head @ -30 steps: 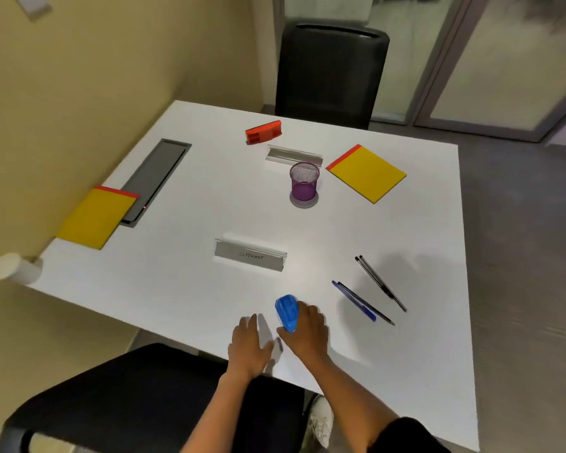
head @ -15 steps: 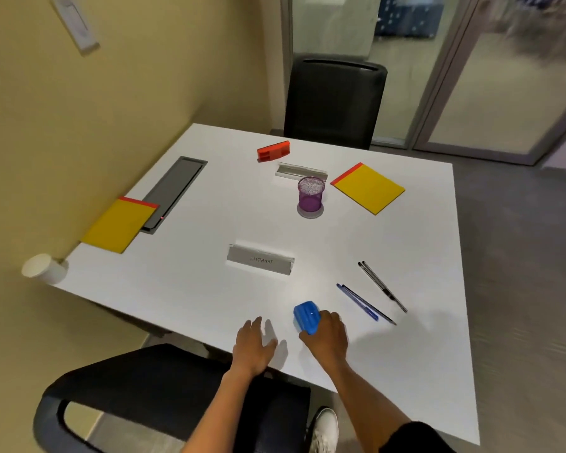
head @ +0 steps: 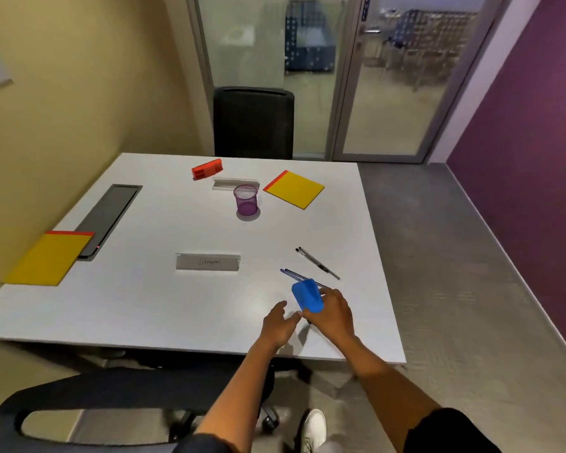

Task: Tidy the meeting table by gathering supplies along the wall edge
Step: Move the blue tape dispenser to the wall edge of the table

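White bench (head: 144,305) fills the small room, yellow wall on its left, glass doors beyond.

Nearest me: black chair (head: 79,416) at the near edge, both my forearms reaching over it. Right hand (head: 335,313) grips a blue stapler (head: 307,295), fingers curled round its lower end, its long axis tipped up and away from me. I cannot tell whether it is lifted or touching the bench. Left hand (head: 280,323) sits just beside it, fingers relaxed and apart, holding nothing.

Just behind the stapler: blue pens (head: 291,274), their near ends hidden by it. Black pens (head: 317,263) lie close to their right. Name plate (head: 208,262) mid-bench, lettering too small to read reliably.

Key relation: the wall edge lies well to the left of both hands, across the whole bench. The stapler is in the right hand, the farther one from the wall; judgement: a long cross-body reach, or a handover to the left.

Already at the wall edge: yellow notepad (head: 46,259), overlapping the grey cable hatch (head: 111,214).

Farther: purple mesh cup (head: 246,201), second name plate (head: 232,183) behind it and partly hidden, second yellow notepad (head: 294,189), red stapler-like item (head: 206,169), type uncertain. Far chair (head: 254,122).
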The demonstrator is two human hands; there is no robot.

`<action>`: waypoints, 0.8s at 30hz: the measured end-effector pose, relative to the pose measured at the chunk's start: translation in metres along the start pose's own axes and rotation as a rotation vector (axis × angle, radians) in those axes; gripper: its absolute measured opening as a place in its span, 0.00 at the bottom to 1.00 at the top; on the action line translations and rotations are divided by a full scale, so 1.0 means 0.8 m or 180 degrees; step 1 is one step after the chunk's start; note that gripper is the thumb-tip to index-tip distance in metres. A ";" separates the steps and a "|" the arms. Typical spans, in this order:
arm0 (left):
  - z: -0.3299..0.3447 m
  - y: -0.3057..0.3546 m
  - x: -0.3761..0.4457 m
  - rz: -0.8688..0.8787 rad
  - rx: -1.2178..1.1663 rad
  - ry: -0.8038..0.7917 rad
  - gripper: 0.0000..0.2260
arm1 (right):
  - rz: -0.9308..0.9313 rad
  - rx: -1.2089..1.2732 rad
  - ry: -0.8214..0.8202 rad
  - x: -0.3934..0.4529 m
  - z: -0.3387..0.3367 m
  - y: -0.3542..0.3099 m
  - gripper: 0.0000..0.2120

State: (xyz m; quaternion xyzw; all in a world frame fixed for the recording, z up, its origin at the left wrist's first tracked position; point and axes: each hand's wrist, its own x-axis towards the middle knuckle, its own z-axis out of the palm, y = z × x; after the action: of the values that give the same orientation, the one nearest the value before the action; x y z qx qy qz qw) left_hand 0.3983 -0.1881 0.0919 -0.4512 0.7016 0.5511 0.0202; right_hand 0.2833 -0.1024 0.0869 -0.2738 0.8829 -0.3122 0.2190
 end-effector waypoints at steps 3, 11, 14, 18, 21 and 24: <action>0.039 0.024 -0.004 0.0043 -0.0096 -0.0188 0.29 | 0.0060 0.0010 0.0120 -0.010 -0.036 0.028 0.28; 0.155 0.099 0.014 -0.0020 -0.0065 -0.0515 0.29 | 0.0376 0.0459 0.0324 -0.008 -0.135 0.126 0.26; 0.220 0.129 0.035 -0.0175 -0.0343 -0.0648 0.26 | 0.0402 0.0568 0.0394 0.007 -0.179 0.182 0.25; 0.305 0.173 0.044 -0.0227 -0.0743 -0.1006 0.14 | 0.0404 0.0608 0.0462 0.030 -0.248 0.258 0.26; 0.374 0.217 0.047 -0.0172 -0.0826 -0.1191 0.08 | 0.0434 0.0616 0.0544 0.051 -0.302 0.321 0.30; 0.435 0.262 0.057 -0.0163 -0.0938 -0.1275 0.06 | 0.0531 0.0557 0.0522 0.061 -0.351 0.362 0.24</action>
State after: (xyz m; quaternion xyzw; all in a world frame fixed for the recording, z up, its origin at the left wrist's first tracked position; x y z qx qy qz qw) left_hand 0.0710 0.0563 0.0897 -0.3487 0.5840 0.7252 0.1068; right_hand -0.0106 0.1784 0.0813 -0.1529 0.8869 -0.3901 0.1944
